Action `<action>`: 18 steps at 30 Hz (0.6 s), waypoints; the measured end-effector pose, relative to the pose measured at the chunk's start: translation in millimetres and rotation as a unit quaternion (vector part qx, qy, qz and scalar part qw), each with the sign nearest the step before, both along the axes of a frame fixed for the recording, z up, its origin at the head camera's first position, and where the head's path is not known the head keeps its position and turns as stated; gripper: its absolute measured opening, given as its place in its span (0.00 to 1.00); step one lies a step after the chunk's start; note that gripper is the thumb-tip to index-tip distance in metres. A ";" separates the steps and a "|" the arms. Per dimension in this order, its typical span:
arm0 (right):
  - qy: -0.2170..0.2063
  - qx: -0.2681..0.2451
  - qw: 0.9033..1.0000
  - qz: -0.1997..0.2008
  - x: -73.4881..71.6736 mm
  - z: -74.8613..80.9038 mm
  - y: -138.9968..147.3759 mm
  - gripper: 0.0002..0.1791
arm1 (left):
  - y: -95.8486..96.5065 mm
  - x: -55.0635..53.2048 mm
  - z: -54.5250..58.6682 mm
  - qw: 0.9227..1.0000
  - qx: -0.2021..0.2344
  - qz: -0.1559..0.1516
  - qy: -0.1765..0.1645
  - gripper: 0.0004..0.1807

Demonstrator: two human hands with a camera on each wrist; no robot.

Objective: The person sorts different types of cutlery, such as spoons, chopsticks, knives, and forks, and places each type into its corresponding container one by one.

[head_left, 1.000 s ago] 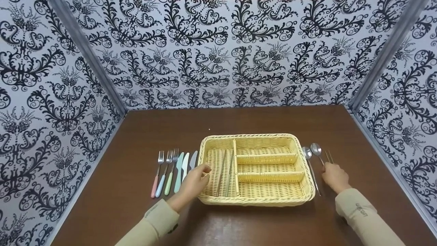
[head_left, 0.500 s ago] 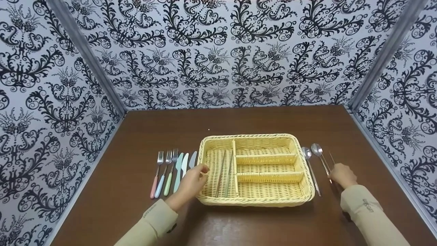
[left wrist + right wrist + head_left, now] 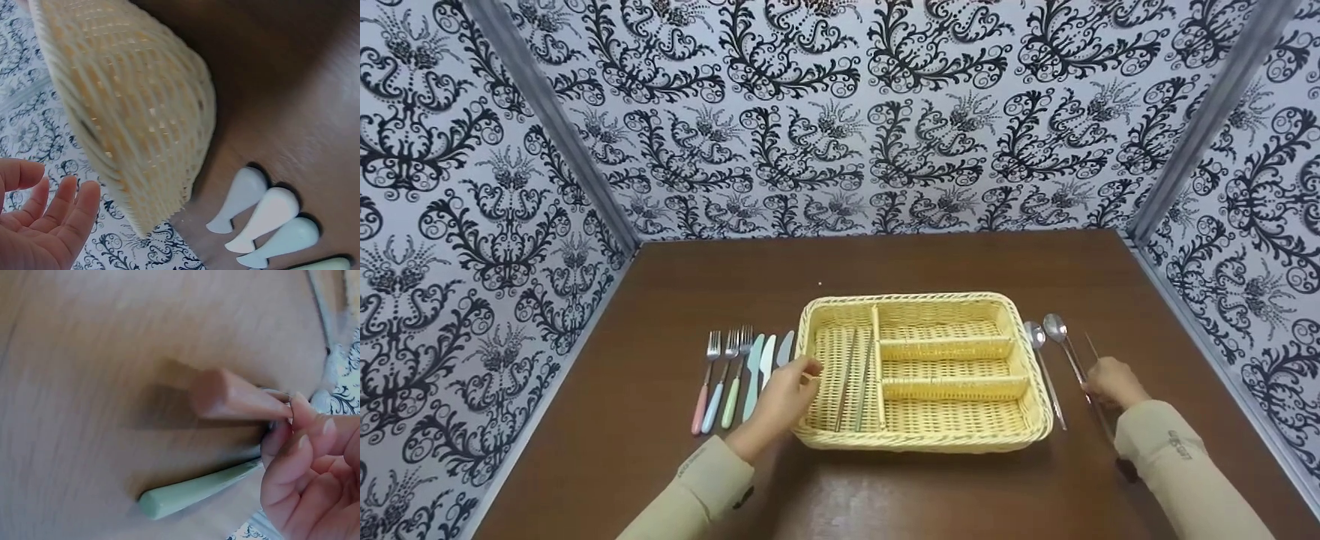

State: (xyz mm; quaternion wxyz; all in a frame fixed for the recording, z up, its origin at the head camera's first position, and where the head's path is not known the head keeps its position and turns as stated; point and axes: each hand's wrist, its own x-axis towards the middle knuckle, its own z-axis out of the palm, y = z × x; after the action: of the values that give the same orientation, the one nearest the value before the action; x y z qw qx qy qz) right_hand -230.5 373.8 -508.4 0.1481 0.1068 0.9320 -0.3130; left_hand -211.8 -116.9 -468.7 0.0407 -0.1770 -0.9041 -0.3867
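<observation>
My right hand (image 3: 1114,384) pinches a thin chopstick between thumb and fingers at the right of the table. Up close in the right wrist view, the pinched chopstick (image 3: 236,396) has a pinkish-brown thick end, raised over its shadow. A pale green chopstick (image 3: 197,492) lies beside it. My left hand (image 3: 784,401) hovers by the left rim of a yellow wicker cutlery basket (image 3: 922,446), fingers loosely bent and holding nothing. The basket's long left compartment holds two chopsticks (image 3: 855,382). Its other compartments, to the right, hold nothing.
Left of the basket lie forks (image 3: 731,382) with pink, blue and green handles, then several knives (image 3: 754,375), partly behind my left hand. Two metal spoons (image 3: 1046,367) lie between the basket and my right hand. Patterned walls (image 3: 840,150) enclose the brown table (image 3: 900,262).
My right hand has shifted right and slightly nearer to me, uncovering the second spoon's handle, and now pinches the chopstick. My left hand and the basket have stayed in place.
</observation>
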 end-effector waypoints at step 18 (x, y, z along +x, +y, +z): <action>0.025 -0.524 0.851 -0.016 1.8 78.0 -61.4 0.11 | 60.2 10.2 24.2 0.997 0.049 -0.065 0.002 0.10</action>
State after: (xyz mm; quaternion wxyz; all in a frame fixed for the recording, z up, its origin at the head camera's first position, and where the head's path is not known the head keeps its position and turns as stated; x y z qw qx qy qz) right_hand -228.7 312.4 -430.5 0.1540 0.0203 0.6310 -0.7601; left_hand -201.6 -56.7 -444.5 0.0262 -0.2336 -0.8706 -0.4322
